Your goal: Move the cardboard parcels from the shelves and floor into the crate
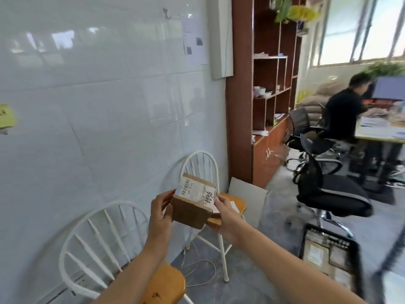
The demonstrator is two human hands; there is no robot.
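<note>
Head view, looking down a white tiled wall (98,106) toward a brown shelf unit (241,106).

- A seated person (341,110) is at a bench (377,137) far right. A black office chair (328,194) stands between them and the camera.
- Two white wire-back chairs with wooden seats stand along the wall, the near chair (98,238) and the far chair (197,165).
- Black crate (355,260) on the floor, lower right. Several flat parcels (315,251) already lie inside, so part of the job looks done. Blur hides the count.
- One cardboard parcel (190,212) is held up in the air in front of the far chair, tilted, its white shipping label (192,191) facing the camera. It is well apart from the crate and not yet in.
- Left hand (161,212): fingers curled round the parcel's left side, thumb near the top edge.
- Right hand (225,212): fingers pinching the right edge beside the label.

Judgement: mid-task, carry stage. This parcel needs swinging right and down to the crate. No other loose parcels are clear here, and the shelf contents are too small to read. What remains cannot be told.
</note>
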